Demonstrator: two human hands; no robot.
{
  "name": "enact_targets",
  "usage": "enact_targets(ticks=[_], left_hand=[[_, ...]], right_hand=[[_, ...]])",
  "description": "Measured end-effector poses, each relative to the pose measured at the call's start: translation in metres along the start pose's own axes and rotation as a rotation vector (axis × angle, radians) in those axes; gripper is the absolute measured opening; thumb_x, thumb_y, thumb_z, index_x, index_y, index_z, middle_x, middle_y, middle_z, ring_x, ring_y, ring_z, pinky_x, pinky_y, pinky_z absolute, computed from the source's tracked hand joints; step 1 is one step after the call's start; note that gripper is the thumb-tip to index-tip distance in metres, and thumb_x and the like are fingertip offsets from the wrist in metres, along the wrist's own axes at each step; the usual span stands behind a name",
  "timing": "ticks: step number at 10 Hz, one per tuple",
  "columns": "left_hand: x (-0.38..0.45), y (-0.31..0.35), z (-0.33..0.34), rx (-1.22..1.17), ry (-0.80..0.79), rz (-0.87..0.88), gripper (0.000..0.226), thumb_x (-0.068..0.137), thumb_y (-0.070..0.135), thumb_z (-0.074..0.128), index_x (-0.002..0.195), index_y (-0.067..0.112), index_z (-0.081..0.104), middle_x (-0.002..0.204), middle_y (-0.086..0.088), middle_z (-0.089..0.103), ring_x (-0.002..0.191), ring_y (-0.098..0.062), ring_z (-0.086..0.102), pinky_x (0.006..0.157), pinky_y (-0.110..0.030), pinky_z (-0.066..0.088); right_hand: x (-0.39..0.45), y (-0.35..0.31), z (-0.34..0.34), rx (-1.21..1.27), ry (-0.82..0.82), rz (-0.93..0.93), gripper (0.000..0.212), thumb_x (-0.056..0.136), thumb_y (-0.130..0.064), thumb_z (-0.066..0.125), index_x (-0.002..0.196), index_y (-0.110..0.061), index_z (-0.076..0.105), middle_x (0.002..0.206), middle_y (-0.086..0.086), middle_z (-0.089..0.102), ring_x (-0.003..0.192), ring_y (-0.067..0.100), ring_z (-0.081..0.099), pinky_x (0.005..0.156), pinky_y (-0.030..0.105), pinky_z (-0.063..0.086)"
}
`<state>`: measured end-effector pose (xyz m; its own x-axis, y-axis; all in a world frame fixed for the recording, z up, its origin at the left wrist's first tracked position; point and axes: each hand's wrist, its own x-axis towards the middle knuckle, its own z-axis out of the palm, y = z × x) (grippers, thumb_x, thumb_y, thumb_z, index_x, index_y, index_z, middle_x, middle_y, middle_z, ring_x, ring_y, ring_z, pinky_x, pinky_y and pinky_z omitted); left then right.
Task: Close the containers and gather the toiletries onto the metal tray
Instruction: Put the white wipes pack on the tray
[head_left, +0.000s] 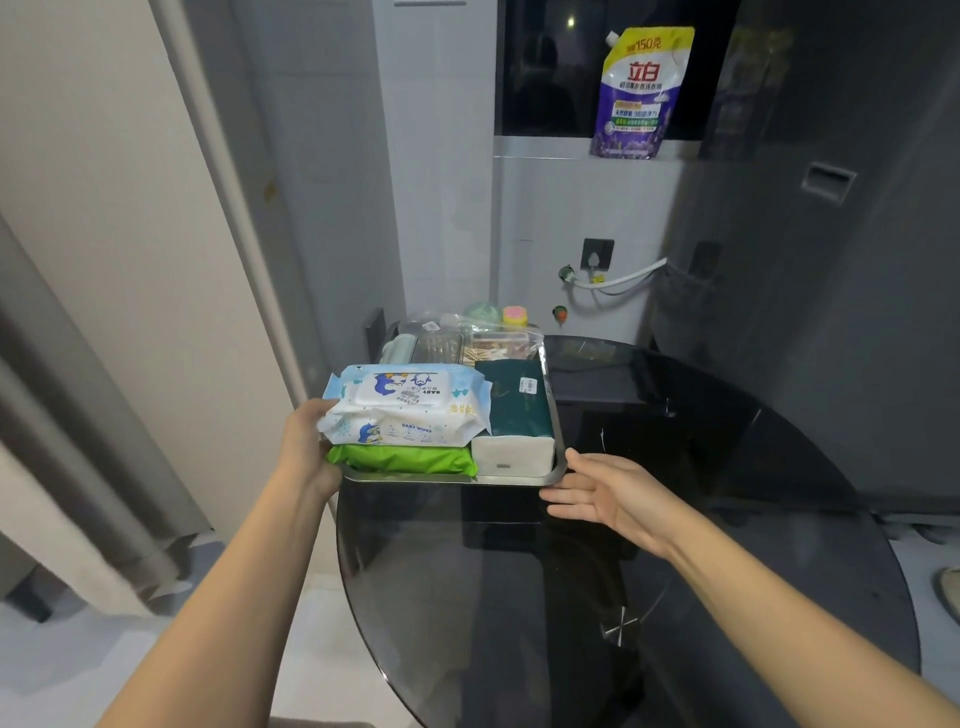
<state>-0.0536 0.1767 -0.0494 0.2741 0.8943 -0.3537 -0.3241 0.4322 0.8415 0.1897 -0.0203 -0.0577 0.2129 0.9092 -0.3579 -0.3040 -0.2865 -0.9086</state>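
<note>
The metal tray (519, 479) sits at the far left of the round dark glass table (571, 597), part of it past the table's edge. On it lie a blue-white baby wipes pack (410, 405) stacked on a green pack (402, 460), a dark green tissue pack (514, 415), and behind them clear boxes (439, 347), a bag of cotton swabs (498, 348) and small jars (515, 315). My left hand (306, 447) grips the tray's left side by the wipes. My right hand (597, 496) is open, fingers spread, just off the tray's near right corner.
A purple and yellow detergent pouch (636, 93) stands on a ledge against the dark window. A wall socket with a white hose (613, 278) is behind the table. A grey curtain (78, 415) hangs at the left, over a light floor.
</note>
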Motion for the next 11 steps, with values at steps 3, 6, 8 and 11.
enact_targets(ticks=[3, 6, 8, 11], left_hand=[[-0.007, 0.005, -0.008, -0.016, 0.063, -0.045, 0.018, 0.067, 0.017, 0.042, 0.077, 0.013, 0.056, 0.084, -0.005, 0.058, 0.074, -0.027, 0.056, 0.071, -0.034, 0.045], [-0.017, 0.006, -0.009, 0.134, 0.016, 0.042, 0.022, 0.082, 0.012, 0.041, 0.084, 0.009, 0.062, 0.057, -0.001, 0.065, 0.043, -0.013, 0.061, 0.043, -0.017, 0.047], [-0.017, 0.007, -0.012, 0.333, 0.214, 0.134, 0.019, 0.087, 0.021, 0.044, 0.085, 0.014, 0.061, 0.081, -0.004, 0.061, 0.064, -0.016, 0.054, 0.06, -0.027, 0.042], [-0.054, 0.011, 0.011, 0.882, 0.256, 0.681, 0.048, 0.089, 0.027, 0.047, 0.132, 0.007, 0.048, 0.137, -0.011, 0.052, 0.128, -0.028, 0.046, 0.108, -0.041, 0.036]], right_hand=[[-0.001, 0.002, 0.006, -0.091, -0.002, -0.005, 0.025, 0.095, -0.027, 0.049, 0.103, -0.008, 0.064, 0.118, 0.022, 0.064, 0.111, 0.03, 0.063, 0.091, 0.038, 0.054], [-0.001, 0.003, 0.013, -0.231, 0.119, -0.018, 0.019, 0.095, -0.029, 0.049, 0.097, -0.016, 0.063, 0.118, 0.015, 0.064, 0.107, 0.025, 0.063, 0.085, 0.033, 0.054], [-0.001, 0.001, 0.019, -0.411, 0.282, -0.088, 0.026, 0.094, -0.034, 0.049, 0.116, -0.021, 0.054, 0.121, 0.004, 0.059, 0.099, 0.016, 0.059, 0.077, 0.023, 0.051], [-0.037, -0.046, 0.036, -0.552, 0.546, -0.438, 0.034, 0.092, -0.031, 0.054, 0.123, -0.018, 0.057, 0.121, 0.0, 0.061, 0.098, 0.006, 0.053, 0.082, 0.02, 0.04]])
